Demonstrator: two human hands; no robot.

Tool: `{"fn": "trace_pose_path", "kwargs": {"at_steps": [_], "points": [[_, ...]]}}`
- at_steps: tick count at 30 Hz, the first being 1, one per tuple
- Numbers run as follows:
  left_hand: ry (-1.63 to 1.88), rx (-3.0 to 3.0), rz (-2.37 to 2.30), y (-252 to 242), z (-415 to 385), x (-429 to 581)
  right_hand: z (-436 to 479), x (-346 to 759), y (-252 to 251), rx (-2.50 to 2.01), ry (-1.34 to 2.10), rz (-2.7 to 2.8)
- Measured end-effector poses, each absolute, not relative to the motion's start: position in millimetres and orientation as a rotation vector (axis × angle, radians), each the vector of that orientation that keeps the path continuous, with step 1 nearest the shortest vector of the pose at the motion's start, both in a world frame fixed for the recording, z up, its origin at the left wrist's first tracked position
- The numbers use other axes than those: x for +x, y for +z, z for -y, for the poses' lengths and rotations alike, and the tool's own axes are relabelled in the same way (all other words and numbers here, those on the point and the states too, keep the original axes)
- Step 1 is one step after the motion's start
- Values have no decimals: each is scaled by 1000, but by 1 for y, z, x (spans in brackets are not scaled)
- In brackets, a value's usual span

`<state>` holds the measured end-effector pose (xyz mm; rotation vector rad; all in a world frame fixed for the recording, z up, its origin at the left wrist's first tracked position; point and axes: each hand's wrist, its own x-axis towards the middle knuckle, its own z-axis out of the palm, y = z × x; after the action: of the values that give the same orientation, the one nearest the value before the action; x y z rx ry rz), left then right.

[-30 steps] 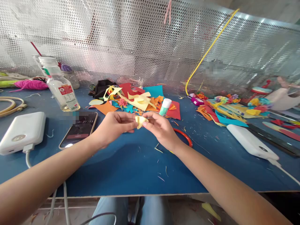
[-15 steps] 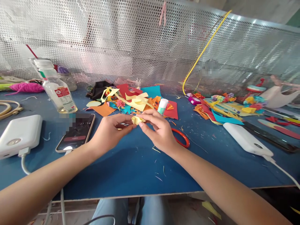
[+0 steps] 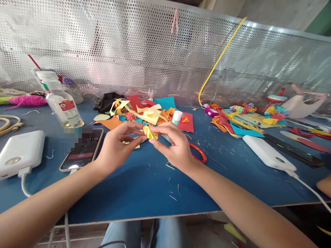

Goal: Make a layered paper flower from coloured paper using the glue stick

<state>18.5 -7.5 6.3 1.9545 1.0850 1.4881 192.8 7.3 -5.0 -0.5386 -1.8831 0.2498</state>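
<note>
A small yellow paper flower point(image 3: 150, 133) with curled, layered edges is pinched between both hands above the blue table. My left hand point(image 3: 120, 144) grips its left side with thumb and fingertips. From the right, my right hand point(image 3: 176, 144) holds it the same way, fingers over the top and thumb below. Close behind stands a glue stick point(image 3: 177, 117) with a white cap. Red scissor handles point(image 3: 198, 153) show beside my right hand; the rest is hidden under it. Just beyond my fingers lies a pile of coloured paper scraps point(image 3: 150, 113).
Left are a bottle point(image 3: 66, 106), a phone point(image 3: 84, 148) and a white power bank point(image 3: 22, 153) with a cable. On the right lie another power bank point(image 3: 269, 153) and more paper pieces point(image 3: 248, 125). A perforated metal panel point(image 3: 134, 51) closes the back. Part of another person's arm point(image 3: 324, 186) shows at the right edge.
The yellow paper flower has been turned between my fingers, so its curled inner layers now show. Another person's arm has appeared at the right edge. The view has shifted slightly.
</note>
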Motion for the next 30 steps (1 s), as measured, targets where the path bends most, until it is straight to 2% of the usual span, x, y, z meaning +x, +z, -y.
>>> {"fn": "trace_pose_path", "kwargs": {"at_steps": [4,8,16,21,27,30], "points": [[1555,2115,-966,8,9,18,-6,192,-4,-560,286,1849],[1468,2287,-927,9,8,16,-5,191,-4,-543,353,1866],[1258,2019,-1022,7,3,14,-3,191,-5,-506,491,1867],[1286,1927,-978,9,1,15,-2,190,-4,-487,509,1841],[1431,1897,-1157,10,7,18,-5,190,-8,-538,446,1849],[1387,1940,-1186,9,7,18,-5,189,-9,-584,401,1874]]}}
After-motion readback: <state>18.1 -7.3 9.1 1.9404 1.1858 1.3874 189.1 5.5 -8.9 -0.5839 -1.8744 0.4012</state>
